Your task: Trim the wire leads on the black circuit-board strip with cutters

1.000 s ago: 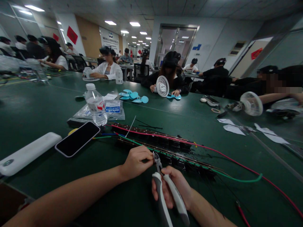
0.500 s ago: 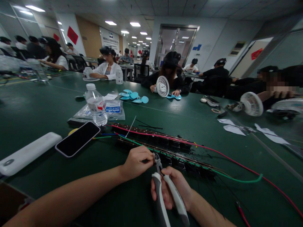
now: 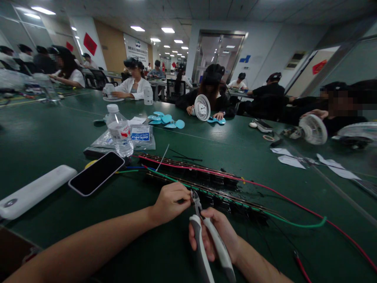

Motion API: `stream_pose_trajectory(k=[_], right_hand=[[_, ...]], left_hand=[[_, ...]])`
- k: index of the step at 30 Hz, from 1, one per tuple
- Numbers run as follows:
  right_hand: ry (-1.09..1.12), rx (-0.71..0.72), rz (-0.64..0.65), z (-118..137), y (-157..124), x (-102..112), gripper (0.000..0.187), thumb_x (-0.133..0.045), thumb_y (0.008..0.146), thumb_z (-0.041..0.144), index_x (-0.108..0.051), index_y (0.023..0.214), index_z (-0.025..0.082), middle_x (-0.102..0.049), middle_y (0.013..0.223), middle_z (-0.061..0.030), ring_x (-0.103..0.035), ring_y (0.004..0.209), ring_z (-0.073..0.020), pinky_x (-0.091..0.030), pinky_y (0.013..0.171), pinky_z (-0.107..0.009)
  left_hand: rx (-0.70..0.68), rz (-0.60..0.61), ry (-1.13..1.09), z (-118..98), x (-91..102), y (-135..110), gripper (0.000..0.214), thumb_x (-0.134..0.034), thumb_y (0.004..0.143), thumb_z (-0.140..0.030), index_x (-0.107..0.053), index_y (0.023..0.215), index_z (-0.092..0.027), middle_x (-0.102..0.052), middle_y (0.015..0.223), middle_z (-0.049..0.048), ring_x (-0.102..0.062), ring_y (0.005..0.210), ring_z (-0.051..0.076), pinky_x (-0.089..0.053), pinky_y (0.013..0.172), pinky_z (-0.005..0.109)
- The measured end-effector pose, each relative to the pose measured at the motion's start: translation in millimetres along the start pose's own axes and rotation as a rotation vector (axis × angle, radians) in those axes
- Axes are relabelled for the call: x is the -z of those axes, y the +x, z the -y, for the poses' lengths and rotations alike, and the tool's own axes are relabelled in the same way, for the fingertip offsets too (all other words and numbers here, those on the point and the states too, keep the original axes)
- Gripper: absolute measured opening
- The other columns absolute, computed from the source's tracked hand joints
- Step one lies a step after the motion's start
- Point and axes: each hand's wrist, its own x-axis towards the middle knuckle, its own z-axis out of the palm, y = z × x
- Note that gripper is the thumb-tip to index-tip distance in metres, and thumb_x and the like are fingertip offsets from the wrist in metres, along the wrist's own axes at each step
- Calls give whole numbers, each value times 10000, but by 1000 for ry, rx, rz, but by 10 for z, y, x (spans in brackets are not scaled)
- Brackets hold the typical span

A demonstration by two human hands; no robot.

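Observation:
My right hand (image 3: 218, 232) is closed round the grey and white handles of a pair of cutting pliers (image 3: 216, 245), jaws pointing up and away. Close by the jaws, my left hand (image 3: 172, 200) has its thumb and fingers pinched together; whatever lies between them is too small or hidden to make out. Just beyond both hands are two long black strips (image 3: 212, 196) lined with copper-coloured edges. A green wire (image 3: 250, 206) runs along the nearer strip, and red wires (image 3: 206, 169) lie over the farther one. A pale cable tie (image 3: 163, 158) sticks up at their left part.
Left of the strips are a phone (image 3: 97, 173), a white elongated device (image 3: 38, 190) and a water bottle (image 3: 119, 131) beside a plastic bag (image 3: 141, 135). Across the table, people handle fans (image 3: 202, 107) near blue fan blades (image 3: 166, 118). Paper scraps (image 3: 291, 162) lie at right.
My hands and the pliers stay almost where they were. At the far right, a person's hand has moved left, down toward the white fan.

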Motion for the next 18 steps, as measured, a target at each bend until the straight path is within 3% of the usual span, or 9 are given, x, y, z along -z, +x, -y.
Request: stream_pose_trajectory(k=[18], right_hand=[[3, -8, -11, 3, 3, 1, 519, -348, 748, 434, -616, 815, -5, -667, 724, -187, -589, 440, -133, -443, 356, -181]], left_hand=[[1, -2, 14, -10, 1, 3, 149, -610, 753, -109, -600, 608, -140, -650, 700, 46, -607, 679, 131, -493, 628, 247]])
